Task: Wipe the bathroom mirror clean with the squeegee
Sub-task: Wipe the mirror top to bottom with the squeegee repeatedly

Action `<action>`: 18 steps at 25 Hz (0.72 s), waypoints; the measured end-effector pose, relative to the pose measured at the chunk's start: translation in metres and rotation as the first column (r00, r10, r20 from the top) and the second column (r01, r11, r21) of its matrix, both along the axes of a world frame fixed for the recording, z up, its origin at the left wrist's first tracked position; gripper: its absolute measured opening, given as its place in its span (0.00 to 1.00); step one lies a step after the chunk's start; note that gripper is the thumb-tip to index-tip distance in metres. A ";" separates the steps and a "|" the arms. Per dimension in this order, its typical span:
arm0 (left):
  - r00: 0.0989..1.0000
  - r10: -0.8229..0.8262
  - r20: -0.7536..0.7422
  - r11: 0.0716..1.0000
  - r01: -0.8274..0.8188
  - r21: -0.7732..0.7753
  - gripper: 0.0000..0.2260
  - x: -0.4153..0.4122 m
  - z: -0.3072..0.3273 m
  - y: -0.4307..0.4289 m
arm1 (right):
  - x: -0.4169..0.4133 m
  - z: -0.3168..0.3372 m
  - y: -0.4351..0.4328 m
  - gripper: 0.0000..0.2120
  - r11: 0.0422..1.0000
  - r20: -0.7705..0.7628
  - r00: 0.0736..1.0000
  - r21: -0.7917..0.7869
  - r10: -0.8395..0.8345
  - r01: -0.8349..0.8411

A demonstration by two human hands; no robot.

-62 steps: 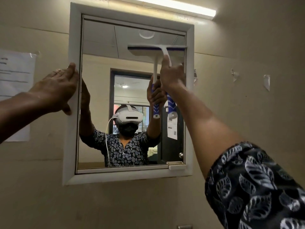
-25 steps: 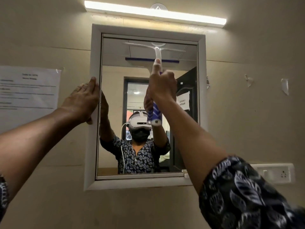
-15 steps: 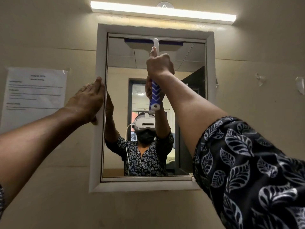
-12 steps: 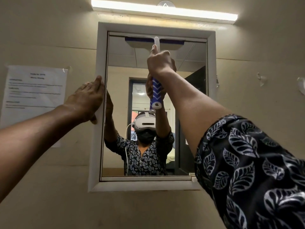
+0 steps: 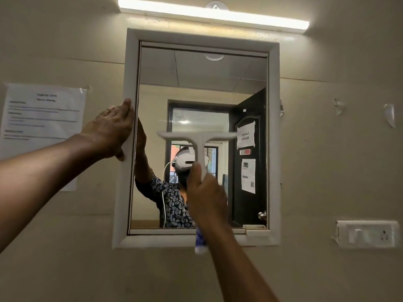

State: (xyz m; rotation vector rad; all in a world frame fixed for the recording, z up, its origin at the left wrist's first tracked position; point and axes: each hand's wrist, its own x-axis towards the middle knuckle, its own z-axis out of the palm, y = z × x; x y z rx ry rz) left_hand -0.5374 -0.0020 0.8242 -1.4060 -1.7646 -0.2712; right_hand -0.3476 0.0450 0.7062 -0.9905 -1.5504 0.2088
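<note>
Your right grip (image 5: pixel 206 197) is wrapped round the squeegee (image 5: pixel 197 138) handle, with the blade level at mid-height on the mirror (image 5: pixel 196 79). Draw it straight down with even pressure to the bottom edge. Your left grip (image 5: pixel 109 131), fingers flat, steadies the frame (image 5: pixel 128 73).

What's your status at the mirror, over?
Left hand flat on frame of the white-framed rectangular wall mirror. Right hand grips the white plastic T-shaped squeegee, blade mid-glass. Nothing in the way.

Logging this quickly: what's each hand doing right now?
Left hand: open, resting on the mirror frame.
Right hand: closed around the squeegee handle.
</note>
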 end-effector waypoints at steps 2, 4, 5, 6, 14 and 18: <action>1.000 0.001 0.012 1.000 -0.001 -0.002 0.58 0.003 0.001 -0.002 | -0.001 -0.042 -0.009 0.25 0.999 -0.006 1.000 -0.033 -0.002 0.001; 1.000 -0.002 0.020 1.000 0.002 0.000 0.58 0.005 0.000 -0.003 | -0.003 -0.067 -0.021 0.18 0.998 -0.022 0.999 -0.063 0.024 -0.025; 1.000 -0.002 0.020 1.000 0.002 0.002 0.58 0.005 0.000 -0.003 | -0.004 -0.074 -0.025 0.15 0.997 -0.032 0.999 -0.067 0.031 -0.033; 1.000 0.000 0.020 1.000 0.000 0.005 0.58 0.005 -0.001 -0.003 | -0.003 -0.076 -0.027 0.14 0.997 -0.037 0.999 -0.066 0.033 -0.035; 0.999 -0.007 0.034 1.000 0.006 0.025 0.57 0.005 -0.002 -0.001 | 0.004 -0.066 -0.037 0.19 0.989 -0.029 0.997 -0.127 0.067 -0.070; 0.999 -0.017 0.041 0.999 0.015 0.035 0.58 0.006 -0.002 -0.001 | 0.001 -0.112 -0.053 0.20 0.942 0.042 0.999 -0.335 0.033 -0.017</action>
